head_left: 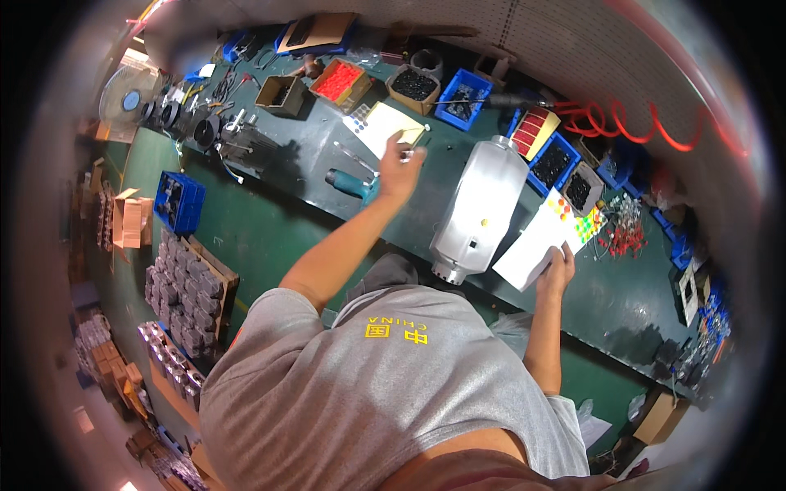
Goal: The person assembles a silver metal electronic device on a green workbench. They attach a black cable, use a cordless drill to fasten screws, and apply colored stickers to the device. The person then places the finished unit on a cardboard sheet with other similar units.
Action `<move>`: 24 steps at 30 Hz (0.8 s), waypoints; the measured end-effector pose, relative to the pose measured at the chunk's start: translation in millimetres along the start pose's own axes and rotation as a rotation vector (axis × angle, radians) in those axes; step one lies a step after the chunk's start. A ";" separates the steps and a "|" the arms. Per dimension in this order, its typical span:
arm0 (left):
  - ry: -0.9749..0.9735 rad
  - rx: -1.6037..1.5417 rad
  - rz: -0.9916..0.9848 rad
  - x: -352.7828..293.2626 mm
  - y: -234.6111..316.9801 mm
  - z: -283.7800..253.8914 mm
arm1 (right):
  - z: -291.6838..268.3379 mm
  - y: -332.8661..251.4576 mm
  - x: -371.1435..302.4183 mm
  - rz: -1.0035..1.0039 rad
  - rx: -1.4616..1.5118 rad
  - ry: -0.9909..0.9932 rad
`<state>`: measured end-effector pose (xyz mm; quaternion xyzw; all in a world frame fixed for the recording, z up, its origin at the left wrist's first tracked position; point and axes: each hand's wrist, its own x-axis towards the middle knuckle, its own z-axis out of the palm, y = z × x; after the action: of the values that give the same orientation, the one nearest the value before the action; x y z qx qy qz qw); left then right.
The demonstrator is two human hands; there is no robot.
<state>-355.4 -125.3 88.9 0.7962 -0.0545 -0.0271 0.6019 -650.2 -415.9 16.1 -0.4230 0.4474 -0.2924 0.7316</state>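
My left hand (pixel 399 170) is raised over the bench with its fingers curled together. A small pale bit shows at its fingertips, too small to name. Just beyond it lie a pale yellow-white sheet (pixel 390 121) and a card with dark round stickers (pixel 359 119). A teal power tool (pixel 350 182) rests on the bench beside my left wrist. My right hand (pixel 558 268) grips the near edge of a white paper sheet (pixel 526 252). Between my hands lies a shiny white metal housing (pixel 483 204), a long faceted body with narrower round ends.
Along the back stand a box of red parts (pixel 339 83), a box of black parts (pixel 413 84) and blue bins (pixel 463 99). Coloured round stickers (pixel 588 222) lie past the white sheet. A red coiled hose (pixel 622 127) hangs at right. Wired parts (pixel 626 227) lie farther right.
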 end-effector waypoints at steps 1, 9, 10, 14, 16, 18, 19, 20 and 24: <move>0.092 0.143 0.073 21.5 -59.1 -21.6 | -12.9 11.7 7.3 0.025 -0.073 0.021; 0.031 0.548 -0.219 130.0 -183.3 -110.7 | -103.8 65.2 -42.5 0.021 -0.653 0.209; 0.030 0.588 -0.248 143.2 -191.7 -114.2 | -105.6 69.8 -57.3 0.047 -0.624 0.196; -0.005 0.703 -0.260 181.1 -200.5 -111.8 | -116.2 89.0 -111.9 0.137 -0.714 0.172; 0.001 0.751 -0.245 196.5 -200.2 -108.2 | -101.9 99.5 -137.7 0.197 -0.717 0.258; -0.001 0.761 -0.279 207.8 -196.6 -109.9 | -91.9 104.8 -153.6 0.192 -0.733 0.250; -0.003 0.766 -0.298 211.2 -197.0 -109.7 | -88.5 104.8 -158.3 0.190 -0.744 0.246; 0.001 0.758 -0.291 214.1 -198.4 -111.4 | -81.4 102.3 -161.2 0.198 -0.746 0.219; -0.059 0.757 -0.344 221.8 -199.3 -112.3 | -55.0 95.0 -164.1 0.171 -0.812 0.241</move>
<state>-112.2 9.2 -67.0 0.9577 0.0561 -0.1281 0.2516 -765.4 -258.5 -14.1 -0.6007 0.6420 -0.0783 0.4699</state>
